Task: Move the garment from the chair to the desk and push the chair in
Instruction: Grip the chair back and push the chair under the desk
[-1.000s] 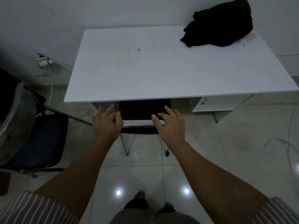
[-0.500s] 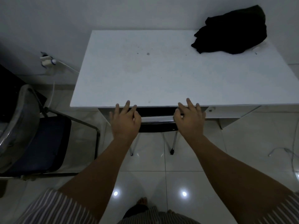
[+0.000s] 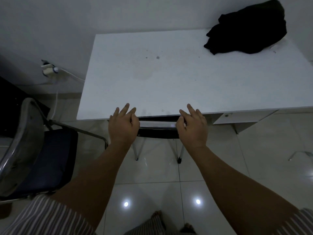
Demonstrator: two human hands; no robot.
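Pushed further under, chair (image 3: pixel 158 128) backrest lies beneath both flat hands.

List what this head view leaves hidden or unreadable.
- Pushed-in chair: its seat is hidden under the desk; only the backrest top and two rear legs show.
- Left hand and right hand: palms face down, so contact with the backrest is unseen.
- Black garment: type unreadable, a dark crumpled heap.
- Second chair: cut by the left edge.
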